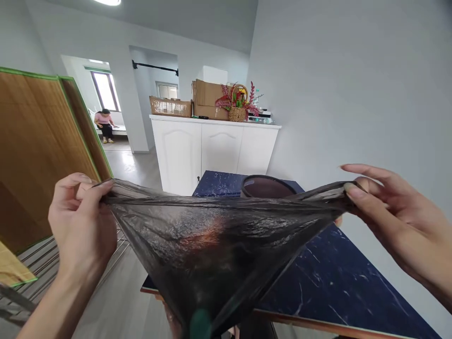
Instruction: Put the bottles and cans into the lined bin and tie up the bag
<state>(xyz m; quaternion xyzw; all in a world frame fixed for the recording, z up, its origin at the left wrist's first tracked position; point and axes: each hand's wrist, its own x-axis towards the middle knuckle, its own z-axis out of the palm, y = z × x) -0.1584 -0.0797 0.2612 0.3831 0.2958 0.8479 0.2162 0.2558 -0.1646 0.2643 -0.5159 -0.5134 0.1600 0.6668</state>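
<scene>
A thin black plastic bag [226, 254] is stretched wide between my two hands, its top edge pulled nearly straight. My left hand [83, 221] pinches one upper corner between thumb and fingers. At the opposite corner my right hand [391, 212] grips the plastic with thumb and bent fingers, one finger sticking out. Orange and green patches show through the film; what they are I cannot make out. Just behind the bag's edge stands a dark round bin [268, 186] on the table, its lower part hidden by the bag.
Under the bag is a dark blue marble-patterned table [339, 278]. A white cabinet [183, 155] behind it carries cardboard boxes [208, 99] and a flower basket [237, 113]. Bamboo mats [35, 150] hang on a metal rack at left. A person [105, 125] sits in the far room.
</scene>
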